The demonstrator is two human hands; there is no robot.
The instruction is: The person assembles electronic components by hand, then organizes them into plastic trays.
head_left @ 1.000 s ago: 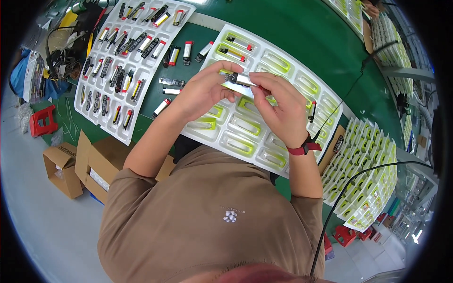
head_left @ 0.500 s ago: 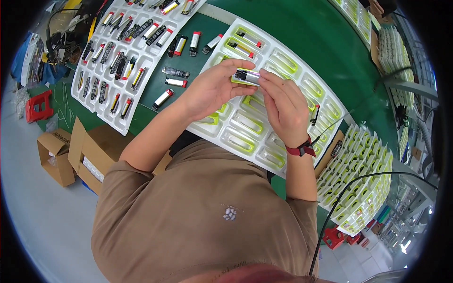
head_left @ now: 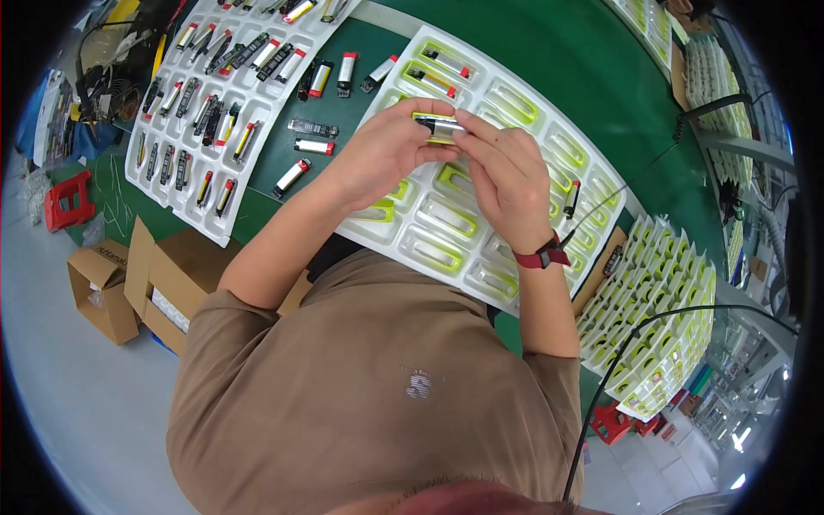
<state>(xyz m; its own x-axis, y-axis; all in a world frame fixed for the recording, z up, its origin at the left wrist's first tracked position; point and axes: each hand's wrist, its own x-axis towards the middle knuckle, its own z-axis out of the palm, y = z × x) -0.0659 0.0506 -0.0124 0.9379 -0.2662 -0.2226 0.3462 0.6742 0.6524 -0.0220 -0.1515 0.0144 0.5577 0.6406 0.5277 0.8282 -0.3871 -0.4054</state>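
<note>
Between both hands, above the middle tray, is a small clear case with a lime-green rim (head_left: 439,118). A silvery cell with a black end part sits in or against it; fingers partly cover it. My left hand (head_left: 386,146) grips its left end with thumb and fingers. My right hand (head_left: 508,172) is closed at its right end, fingertips pressed on the cell. Below them lies the white tray (head_left: 384,247) of lime-rimmed clear cases. Two of its far-left cases hold red-tipped cells (head_left: 432,82). Another dark, red-tipped cell (head_left: 572,199) lies at the tray's right side.
At left, a white tray (head_left: 184,206) holds several cells and black circuit pieces. Loose cells (head_left: 292,178) lie on the green table (head_left: 343,112) between the trays. Stacked trays (head_left: 652,318) stand at right; cardboard boxes (head_left: 184,266) and a red stool (head_left: 69,202) are lower left.
Both hands have shifted slightly up in the picture with the case. My right fingertips have moved left, over more of the cell. The surroundings also shift slightly in the picture.
</note>
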